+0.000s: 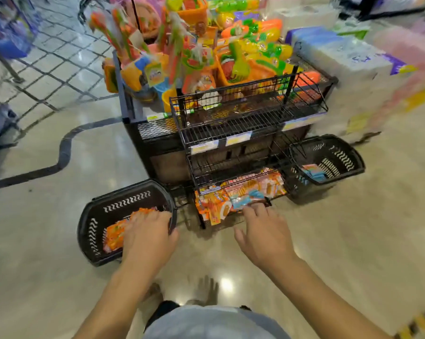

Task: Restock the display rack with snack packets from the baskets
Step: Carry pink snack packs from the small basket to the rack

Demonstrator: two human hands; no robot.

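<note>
Reaching into the left basket [89,216], the left hand [148,233] was laid over a pile of orange snack packets [115,234]. Its fingers [143,217] were spread on them, and whether any packet was gripped could not be told. The pile was seen lying flat, long axis running along the basket. The right hand [265,233] was held at the bottom shelf of the display rack [231,133], its fingers [251,210] apart and straight, nothing held, tips just beside the shelved packets [245,192], which were tipped forward over the edge.
</note>
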